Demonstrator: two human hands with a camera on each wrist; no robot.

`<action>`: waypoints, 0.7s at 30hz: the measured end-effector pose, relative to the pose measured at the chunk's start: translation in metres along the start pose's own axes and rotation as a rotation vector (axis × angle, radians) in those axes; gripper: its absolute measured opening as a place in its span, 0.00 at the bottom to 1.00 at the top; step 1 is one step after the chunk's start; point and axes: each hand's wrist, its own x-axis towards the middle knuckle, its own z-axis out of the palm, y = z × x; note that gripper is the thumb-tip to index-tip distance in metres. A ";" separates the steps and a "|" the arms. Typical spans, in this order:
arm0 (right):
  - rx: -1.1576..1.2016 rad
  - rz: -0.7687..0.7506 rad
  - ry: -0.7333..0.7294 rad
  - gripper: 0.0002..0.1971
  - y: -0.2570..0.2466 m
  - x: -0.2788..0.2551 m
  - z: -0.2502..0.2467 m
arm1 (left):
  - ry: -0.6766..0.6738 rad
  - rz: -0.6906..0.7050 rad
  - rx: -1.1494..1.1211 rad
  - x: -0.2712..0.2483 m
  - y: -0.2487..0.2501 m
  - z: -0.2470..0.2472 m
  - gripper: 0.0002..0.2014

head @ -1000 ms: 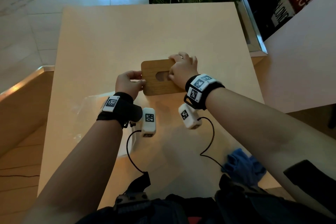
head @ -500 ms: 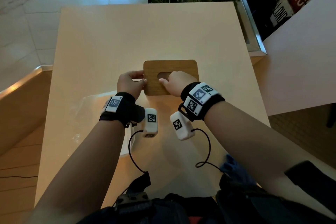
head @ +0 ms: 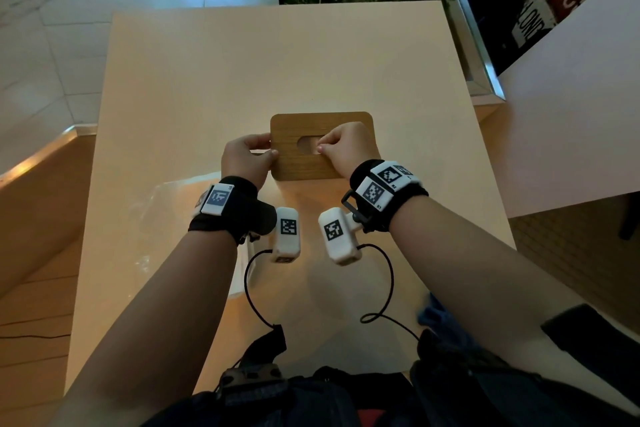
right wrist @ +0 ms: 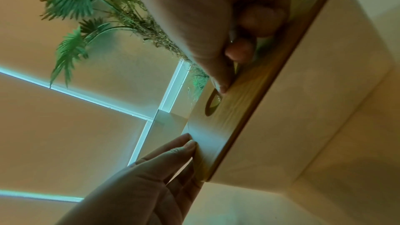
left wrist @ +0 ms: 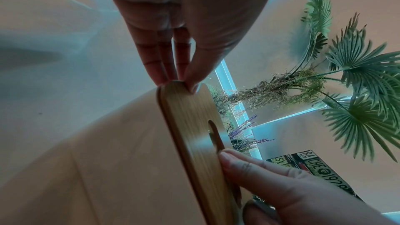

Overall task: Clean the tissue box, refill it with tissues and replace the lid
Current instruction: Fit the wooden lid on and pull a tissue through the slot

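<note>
From where I sit, the wooden lid already lies on the tissue box, which stands near the middle of the counter, so my worry is a crooked seat. In the left wrist view the lid's edge reads as a thin line above the pale box wall; I cannot tell whether it sits flush all round. If one corner rides high and I let go, the lid could tip or slide, I judge.

The second risk is at the oval slot. The right hand has its thumb and forefinger pinched together right at the slot's edge. Whether a tissue is between them, I cannot tell. If it is one, a sharp pull could tear it or lift the lid, since only the left hand steadies the thing.

The left hand pinches the lid's left edge, thumb on top and fingers straight down the side: a narrow grip on the lid. The right grip is closed tight, the other fingers curled into the palm, knuckles up, wrist hovering over the lid's near right part. Both forearms reach in from the near edge, and a blue cloth lies by my right elbow
</note>
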 end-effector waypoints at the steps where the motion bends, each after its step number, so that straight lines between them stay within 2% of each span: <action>1: 0.029 0.005 0.036 0.05 0.001 0.000 0.001 | -0.001 0.003 0.003 0.000 0.000 0.000 0.15; 3: -0.019 -0.010 0.080 0.05 0.001 0.001 0.004 | -0.004 0.005 0.004 0.000 0.000 0.000 0.16; 6: -0.259 -0.082 0.116 0.05 -0.002 0.002 0.002 | -0.008 0.000 0.002 0.001 0.000 -0.001 0.16; 9: -0.480 -0.125 0.041 0.13 -0.008 0.006 -0.004 | -0.010 0.005 0.017 0.002 0.000 -0.001 0.16; 12: -0.632 -0.129 -0.057 0.07 -0.017 0.013 -0.005 | -0.020 0.006 0.029 0.001 0.000 -0.001 0.15; 17: -0.667 -0.161 -0.040 0.03 -0.018 0.013 0.001 | -0.026 0.013 0.034 0.001 0.000 -0.001 0.16; 21: -0.562 -0.118 0.017 0.03 -0.013 0.013 0.003 | -0.037 -0.003 -0.022 0.000 0.002 0.001 0.16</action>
